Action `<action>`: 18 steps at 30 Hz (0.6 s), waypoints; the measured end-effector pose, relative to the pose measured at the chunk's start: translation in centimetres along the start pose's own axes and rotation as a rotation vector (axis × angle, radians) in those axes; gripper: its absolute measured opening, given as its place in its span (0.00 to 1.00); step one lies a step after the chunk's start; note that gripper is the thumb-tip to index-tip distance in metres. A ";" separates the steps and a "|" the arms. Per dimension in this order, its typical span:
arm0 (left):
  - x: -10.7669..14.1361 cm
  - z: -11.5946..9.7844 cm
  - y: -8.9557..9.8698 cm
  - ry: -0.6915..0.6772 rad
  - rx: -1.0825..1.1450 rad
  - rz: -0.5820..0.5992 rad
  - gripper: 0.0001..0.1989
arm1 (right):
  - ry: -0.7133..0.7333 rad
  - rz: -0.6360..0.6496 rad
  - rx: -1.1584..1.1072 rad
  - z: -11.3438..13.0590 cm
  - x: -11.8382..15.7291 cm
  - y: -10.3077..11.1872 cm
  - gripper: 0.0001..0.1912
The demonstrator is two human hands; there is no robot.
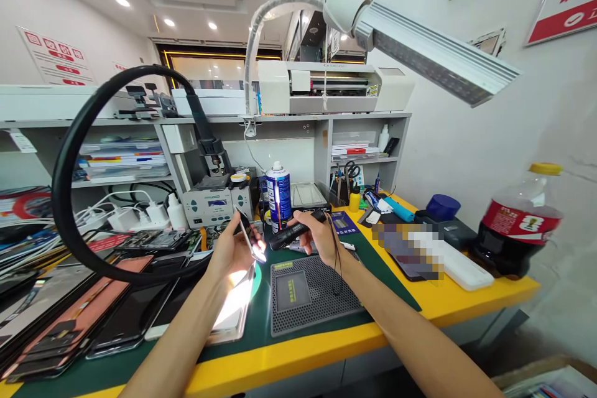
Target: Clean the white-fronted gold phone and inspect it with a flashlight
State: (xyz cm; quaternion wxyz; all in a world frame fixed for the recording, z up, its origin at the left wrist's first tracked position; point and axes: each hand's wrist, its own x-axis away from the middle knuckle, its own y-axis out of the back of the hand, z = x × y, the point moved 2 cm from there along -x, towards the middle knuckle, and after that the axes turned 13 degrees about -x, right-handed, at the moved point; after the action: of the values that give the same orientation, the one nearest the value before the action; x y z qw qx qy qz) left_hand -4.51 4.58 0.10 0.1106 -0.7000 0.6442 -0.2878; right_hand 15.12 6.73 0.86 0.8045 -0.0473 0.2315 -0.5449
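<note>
My left hand [233, 247] grips a smartphone [249, 236] by its edges, tilted so that mostly its thin side shows. In my right hand [319, 233] is a black flashlight [290, 236] with a cord hanging down from it. The flashlight is lit and points left at the lower end of the phone; bright light falls there and on a phone [236, 308] lying under my left wrist. Below my right hand lies a grey perforated work mat [321, 298] on the green desk mat. A blue spray can [278, 196] stands just behind both hands.
Several phones and opened phone parts [124, 317] cover the left side. A black hose [60, 180] arches from a hot air station [212, 205]. At right are a white power bank-like block [459, 261] and a cola bottle [517, 224]. A lamp [433, 43] hangs overhead.
</note>
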 end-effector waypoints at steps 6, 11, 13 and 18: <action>-0.3 0.6 0.1 -0.013 0.019 0.016 0.18 | -0.007 0.021 -0.021 -0.1 0.0 0.1 0.22; -1.0 1.3 0.6 -0.010 0.025 0.045 0.18 | -0.005 0.023 -0.026 -0.2 -0.1 0.2 0.23; -1.3 1.4 0.7 -0.016 0.027 0.058 0.18 | 0.000 0.025 -0.030 -0.2 -0.1 0.2 0.23; -0.9 1.6 0.4 -0.046 0.035 0.087 0.16 | 0.018 0.029 -0.055 -0.1 -0.1 0.0 0.21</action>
State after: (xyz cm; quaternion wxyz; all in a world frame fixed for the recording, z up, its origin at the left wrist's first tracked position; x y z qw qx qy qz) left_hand -3.95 5.01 -1.65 0.1497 -0.6758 0.6661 -0.2778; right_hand 15.09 6.82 0.74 0.8087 -0.0610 0.2542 -0.5270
